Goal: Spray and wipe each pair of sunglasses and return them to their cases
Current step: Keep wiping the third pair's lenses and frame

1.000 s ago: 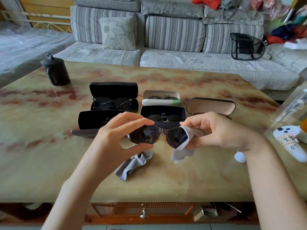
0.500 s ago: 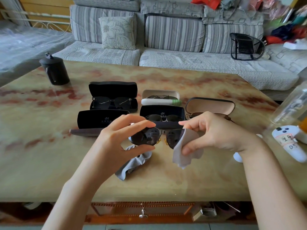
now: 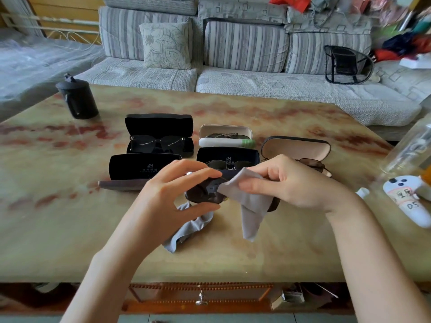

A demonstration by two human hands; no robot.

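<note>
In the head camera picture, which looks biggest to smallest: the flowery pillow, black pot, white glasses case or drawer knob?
Largest: flowery pillow, though it sits farthest away.
Next: black pot and white glasses case look about alike, so no ranking.
Smallest: drawer knob, clearly.

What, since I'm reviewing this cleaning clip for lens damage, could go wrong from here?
The left hand pinches the dark-lensed sunglasses by one lens over the hard marble-patterned table; pressure from the right hand wiping with the light grey cloth could twist them loose. Those bare fingers may also re-smudge that lens. The right forearm lies near the clear bottle at the table's right edge and might knock it.
</note>
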